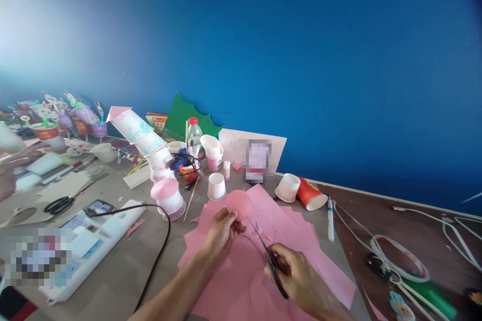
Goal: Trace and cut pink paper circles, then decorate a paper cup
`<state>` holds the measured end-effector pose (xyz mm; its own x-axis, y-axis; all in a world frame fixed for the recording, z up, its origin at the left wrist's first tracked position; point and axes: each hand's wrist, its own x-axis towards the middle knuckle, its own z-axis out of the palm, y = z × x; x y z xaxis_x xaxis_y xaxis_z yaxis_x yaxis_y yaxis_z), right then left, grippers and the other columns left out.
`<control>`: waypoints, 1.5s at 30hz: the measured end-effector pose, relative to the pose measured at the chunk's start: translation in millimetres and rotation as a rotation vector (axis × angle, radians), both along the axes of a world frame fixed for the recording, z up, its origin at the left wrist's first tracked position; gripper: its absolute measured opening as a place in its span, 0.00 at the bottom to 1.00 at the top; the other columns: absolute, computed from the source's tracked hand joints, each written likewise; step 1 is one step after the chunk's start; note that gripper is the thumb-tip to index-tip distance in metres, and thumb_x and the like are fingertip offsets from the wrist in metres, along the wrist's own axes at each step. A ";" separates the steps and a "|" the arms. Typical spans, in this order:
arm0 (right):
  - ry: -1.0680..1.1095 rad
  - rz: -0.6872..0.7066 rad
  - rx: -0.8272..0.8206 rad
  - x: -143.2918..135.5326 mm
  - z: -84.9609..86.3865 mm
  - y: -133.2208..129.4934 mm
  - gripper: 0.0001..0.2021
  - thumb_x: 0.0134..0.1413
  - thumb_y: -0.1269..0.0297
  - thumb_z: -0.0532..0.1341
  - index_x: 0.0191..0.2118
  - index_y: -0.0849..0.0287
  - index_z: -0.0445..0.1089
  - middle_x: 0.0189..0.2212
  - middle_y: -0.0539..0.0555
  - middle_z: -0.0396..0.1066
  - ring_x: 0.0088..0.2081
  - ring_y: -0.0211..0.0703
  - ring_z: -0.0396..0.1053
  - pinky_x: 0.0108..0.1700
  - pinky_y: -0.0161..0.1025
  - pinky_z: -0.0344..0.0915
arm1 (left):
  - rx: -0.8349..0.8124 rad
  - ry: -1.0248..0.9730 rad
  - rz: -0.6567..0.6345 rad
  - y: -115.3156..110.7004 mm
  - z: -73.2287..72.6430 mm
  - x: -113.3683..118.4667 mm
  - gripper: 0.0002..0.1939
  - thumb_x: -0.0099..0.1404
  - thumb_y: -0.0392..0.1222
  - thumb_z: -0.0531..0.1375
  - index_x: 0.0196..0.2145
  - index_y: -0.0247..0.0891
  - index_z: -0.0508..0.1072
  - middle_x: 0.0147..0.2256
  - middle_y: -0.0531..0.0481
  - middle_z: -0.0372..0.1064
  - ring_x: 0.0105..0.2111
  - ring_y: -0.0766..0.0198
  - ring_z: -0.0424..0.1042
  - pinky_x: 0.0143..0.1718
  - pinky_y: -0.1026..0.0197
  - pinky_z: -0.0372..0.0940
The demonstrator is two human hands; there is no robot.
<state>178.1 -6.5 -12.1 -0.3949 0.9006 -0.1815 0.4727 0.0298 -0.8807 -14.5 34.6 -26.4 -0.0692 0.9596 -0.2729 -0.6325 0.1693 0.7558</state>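
Observation:
My left hand pinches a round pink paper disc between thumb and fingers, holding it above the table. My right hand grips black-handled scissors, their blades pointing up and left toward the disc's lower right edge. Whether the blades touch the disc I cannot tell. Below both hands lie large sheets of pink paper with faint curved lines on them. Left of the disc stands a paper cup topped by a pink disc, beside a leaning stack of decorated paper cups.
White paper cups and a red cup sit behind the pink sheets. A black cable curves across the table at left, near another pair of scissors. White cords lie at right. A co-worker's hand shows at far left.

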 end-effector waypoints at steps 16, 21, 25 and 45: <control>-0.017 0.008 -0.047 -11.4 -1.5 -1.3 0.07 0.53 0.61 0.58 0.30 0.58 0.64 0.21 0.42 0.53 0.24 0.35 0.49 0.26 0.33 0.48 | 0.029 0.005 -0.011 2.5 -9.6 -0.9 0.19 0.44 0.48 0.74 0.23 0.34 0.70 0.22 0.53 0.70 0.21 0.69 0.68 0.32 0.61 0.65; 0.003 0.006 -0.072 -15.0 -1.5 -0.8 0.07 0.53 0.60 0.58 0.31 0.58 0.65 0.21 0.42 0.53 0.24 0.35 0.50 0.26 0.33 0.49 | 0.024 -0.006 -0.007 3.2 -11.6 0.1 0.18 0.44 0.47 0.74 0.22 0.34 0.71 0.21 0.53 0.70 0.21 0.69 0.68 0.32 0.61 0.64; 0.012 0.002 -0.075 -16.5 -1.9 -1.5 0.08 0.53 0.60 0.58 0.34 0.59 0.67 0.21 0.43 0.55 0.24 0.36 0.51 0.26 0.33 0.50 | 0.026 -0.008 -0.009 3.1 -11.2 0.4 0.18 0.45 0.48 0.73 0.22 0.34 0.71 0.21 0.53 0.70 0.21 0.69 0.68 0.32 0.61 0.64; 0.011 -0.015 -0.060 -15.5 -9.1 -0.3 0.07 0.53 0.61 0.58 0.34 0.58 0.68 0.21 0.43 0.55 0.25 0.37 0.53 0.28 0.34 0.51 | 0.018 -0.025 -0.025 3.4 -10.9 0.5 0.20 0.41 0.48 0.76 0.23 0.34 0.71 0.20 0.52 0.71 0.20 0.67 0.68 0.31 0.61 0.64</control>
<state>162.6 -6.8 -21.2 -0.3839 0.8941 -0.2307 0.4630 -0.0297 -0.8859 -14.0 38.0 -37.2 -0.0385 0.9657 -0.2569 -0.6466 0.1720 0.7432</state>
